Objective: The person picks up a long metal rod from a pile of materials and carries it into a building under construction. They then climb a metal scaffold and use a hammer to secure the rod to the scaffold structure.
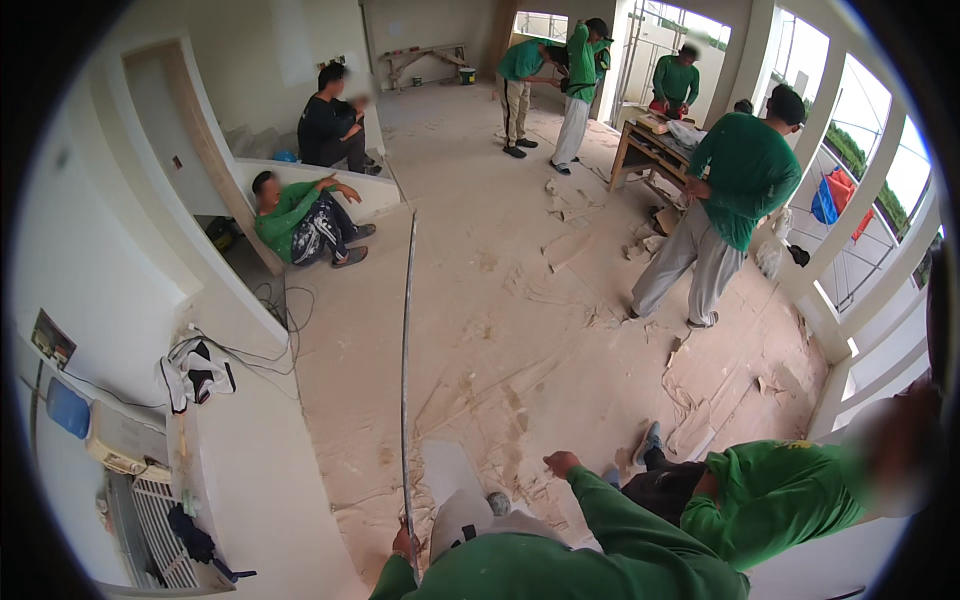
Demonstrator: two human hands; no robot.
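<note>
A long thin grey metal rod [406,350] rises from beside my left leg and stretches forward over the floor. My left hand [403,541] is closed round its near end. Out in front on the right, my right hand [562,463] has its fingers curled in, with nothing visible in them. Below it is my shoe [499,503], beside a pale flat panel [450,470] on the floor. Close by on the right sits a co-worker in a green shirt [790,495], dark trousers and grey shoes, near my right sleeve.
Crumpled paper sheeting [690,405] covers parts of the dusty floor [370,300]. Two people sit at the left wall; several others stand around a wooden workbench [650,150] and near the window openings. A low ledge [250,480] with cables and clothing runs along the left.
</note>
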